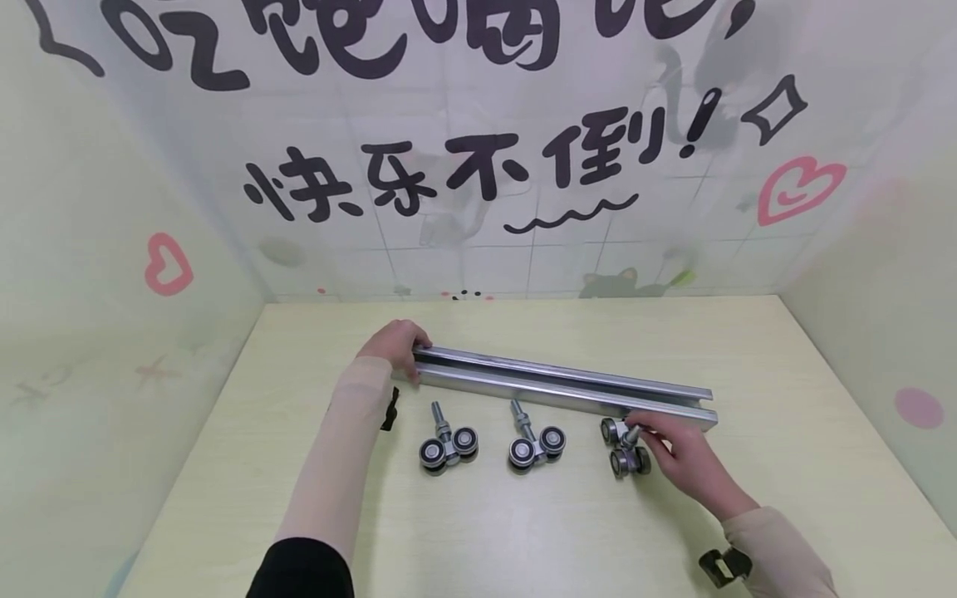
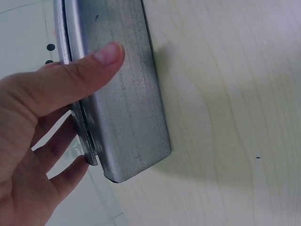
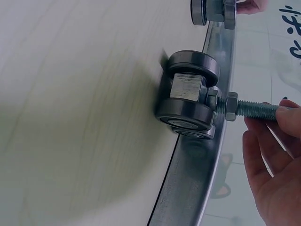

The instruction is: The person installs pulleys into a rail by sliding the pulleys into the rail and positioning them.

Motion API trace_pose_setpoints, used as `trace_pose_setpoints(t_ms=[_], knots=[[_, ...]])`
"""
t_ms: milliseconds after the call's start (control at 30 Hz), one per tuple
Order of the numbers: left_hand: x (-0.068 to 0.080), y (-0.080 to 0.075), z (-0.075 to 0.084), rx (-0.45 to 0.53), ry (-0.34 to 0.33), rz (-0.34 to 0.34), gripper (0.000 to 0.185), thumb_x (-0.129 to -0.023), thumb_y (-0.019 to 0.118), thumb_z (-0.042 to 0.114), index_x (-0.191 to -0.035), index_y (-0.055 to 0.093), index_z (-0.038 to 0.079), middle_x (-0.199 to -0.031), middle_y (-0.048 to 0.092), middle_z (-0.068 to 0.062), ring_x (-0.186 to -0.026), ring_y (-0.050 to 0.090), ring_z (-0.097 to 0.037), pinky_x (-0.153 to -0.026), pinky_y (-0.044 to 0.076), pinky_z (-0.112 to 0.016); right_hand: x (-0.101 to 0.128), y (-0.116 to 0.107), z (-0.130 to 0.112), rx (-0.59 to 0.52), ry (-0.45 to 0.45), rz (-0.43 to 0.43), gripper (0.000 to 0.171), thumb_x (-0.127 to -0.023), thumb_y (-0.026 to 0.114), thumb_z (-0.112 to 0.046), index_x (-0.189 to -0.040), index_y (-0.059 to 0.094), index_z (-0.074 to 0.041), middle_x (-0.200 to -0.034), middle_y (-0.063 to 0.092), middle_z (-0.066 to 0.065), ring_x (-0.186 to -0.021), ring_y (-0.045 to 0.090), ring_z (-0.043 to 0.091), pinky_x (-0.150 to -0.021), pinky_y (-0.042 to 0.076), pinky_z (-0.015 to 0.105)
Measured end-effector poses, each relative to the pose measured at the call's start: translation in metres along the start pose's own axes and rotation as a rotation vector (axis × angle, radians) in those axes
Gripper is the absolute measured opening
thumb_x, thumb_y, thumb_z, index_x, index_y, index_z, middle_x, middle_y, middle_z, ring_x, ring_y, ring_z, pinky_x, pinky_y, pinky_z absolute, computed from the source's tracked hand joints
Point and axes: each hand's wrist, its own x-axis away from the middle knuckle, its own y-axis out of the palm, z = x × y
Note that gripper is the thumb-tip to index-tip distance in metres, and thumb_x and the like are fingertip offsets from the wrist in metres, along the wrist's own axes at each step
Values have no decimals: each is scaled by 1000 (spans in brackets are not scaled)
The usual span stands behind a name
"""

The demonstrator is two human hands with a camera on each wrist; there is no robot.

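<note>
The left hand (image 1: 394, 342) is gripping the left end of a long steel channel rail (image 1: 561, 384) that is lying across the pale wooden desk (image 1: 523, 531). In the left wrist view the thumb (image 2: 80, 75) is pressing flat across the rail's broad face while the other fingers are curling behind its edge, so the hand is wrapping around the rail's end rather than resting loose. The rail is running from that hand toward the right, slanting slightly nearer the person at its far end.

Just in front of the rail, two roller trolleys are lying free on the desk, well apart from either hand: the first roller trolley (image 1: 448, 444) toward the left and the second roller trolley (image 1: 536, 444) near the middle, each showing a pair of black-rimmed wheels and a threaded bolt pointing toward the rail.

Farther right, a third roller trolley (image 1: 625, 448) is sitting just beside the rail's right end. The right hand (image 1: 688, 461) is pinching its threaded bolt (image 3: 256, 109) between fingertips, as the right wrist view shows, with the wheels standing on the desk against the rail's edge.
</note>
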Motion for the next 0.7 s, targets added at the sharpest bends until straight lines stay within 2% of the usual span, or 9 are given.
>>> trace_pose_setpoints(t_ms=[467,700], knots=[[-2,1,-2,7,8,2,66,-52,83,2,-114,61,6,-113,61,-11,-103,55,-26,-95,41,-43,5,3,5,25,-12,5,37,-62,63,22,-92,63,-1,-85,66,6,-73,63,17,-71,45,7],[-3,2,-3,2,14,1,66,-52,83,2,-114,61,5,-113,61,-11,-103,55,-26,-95,42,-42,4,2,1,34,-53,14,37,-61,63,22,-91,61,1,-84,65,6,-71,62,19,-68,46,8]])
